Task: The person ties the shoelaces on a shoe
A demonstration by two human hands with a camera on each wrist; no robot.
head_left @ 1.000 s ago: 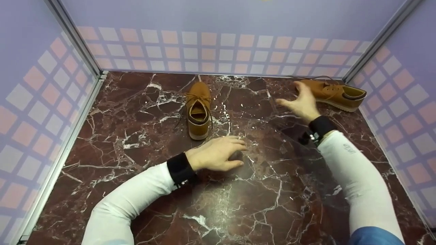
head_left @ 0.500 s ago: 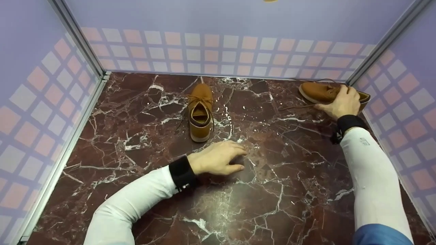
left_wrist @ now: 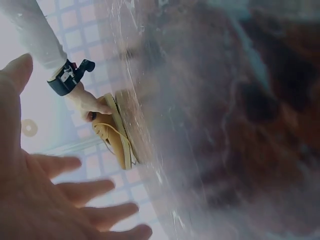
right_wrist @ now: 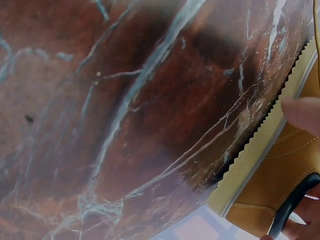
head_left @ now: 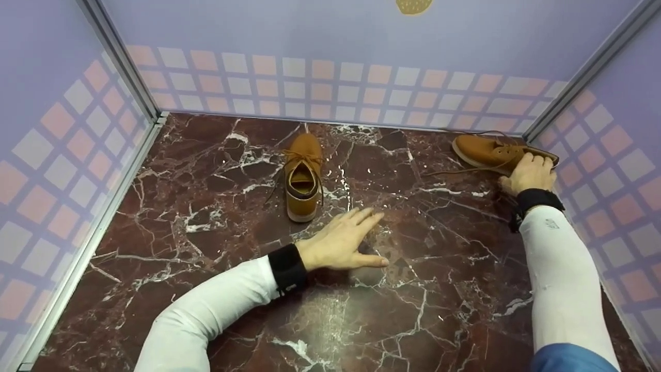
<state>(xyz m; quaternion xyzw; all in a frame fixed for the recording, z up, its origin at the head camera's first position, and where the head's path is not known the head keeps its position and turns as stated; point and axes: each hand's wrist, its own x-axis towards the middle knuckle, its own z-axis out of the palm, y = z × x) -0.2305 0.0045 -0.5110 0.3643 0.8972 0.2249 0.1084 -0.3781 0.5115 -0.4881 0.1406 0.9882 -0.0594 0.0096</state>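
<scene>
At the far right, a tan lace-up shoe (head_left: 477,150) stands with its toe pointing left and a lace trailing over the marble surface. My right hand (head_left: 531,174) grips it near the heel. In the right wrist view, the thumb (right_wrist: 302,114) lies on the shoe's side and fingers reach over its dark padded collar (right_wrist: 295,202). A matching shoe (head_left: 302,206) stands left of the middle, toe toward the back wall, laces tied in a bow. Just in front of its heel, my left hand (head_left: 341,240) hovers palm down with fingers spread, holding nothing.
Lilac walls with pink and grey squares enclose the dark red marble surface (head_left: 413,310) at the back (head_left: 356,88), left (head_left: 51,206) and right (head_left: 619,196). The gripped shoe is close to the back right corner.
My right hand has moved right, from beside the right shoe's toe to its heel, and taken hold there. My left hand's fingers have spread, shifting slightly right.
</scene>
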